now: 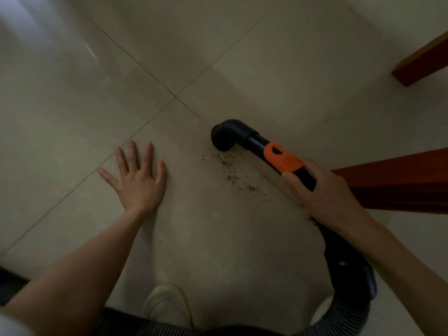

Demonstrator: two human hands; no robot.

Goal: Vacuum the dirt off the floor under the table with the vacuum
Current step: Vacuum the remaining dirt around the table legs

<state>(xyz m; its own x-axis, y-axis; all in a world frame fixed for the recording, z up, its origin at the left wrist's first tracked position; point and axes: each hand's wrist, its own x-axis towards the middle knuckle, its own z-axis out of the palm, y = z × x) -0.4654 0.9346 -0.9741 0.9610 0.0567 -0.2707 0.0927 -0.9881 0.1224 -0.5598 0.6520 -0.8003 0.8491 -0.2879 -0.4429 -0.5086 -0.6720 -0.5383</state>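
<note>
**Nozzle at the top of the dirt trail, most of it still to lift**

The dirt (231, 172) lies as a thin scatter of crumbs on the floor (194, 238), running from the centre of the view down toward 5 o'clock. The vacuum's black nozzle (224, 138) sits at the trail's 12 o'clock end, mouth down and touching or just above the first crumbs. Judging by how much grit shows below it, the sweep looks barely begun; nearly the whole streak remains.

The right hand (322, 190) grips the vacuum wand (283, 158) just behind its orange collar, fingers wrapped round the tube. From there the ribbed hose (349, 309) curves away toward 5 o'clock. The left hand (138, 175) is pressed flat on the tile at 9 o'clock of the dirt, fingers spread wide, holding nothing.

A reddish wooden table leg or rail (400, 183) reaches in from 3 o'clock, close beside the gripping hand, and likely limits how far the wand can swing that way. Another wooden piece (421, 61) shows at 2 o'clock, well apart. A pale shoe (167, 306) sits at 6 o'clock.
</note>
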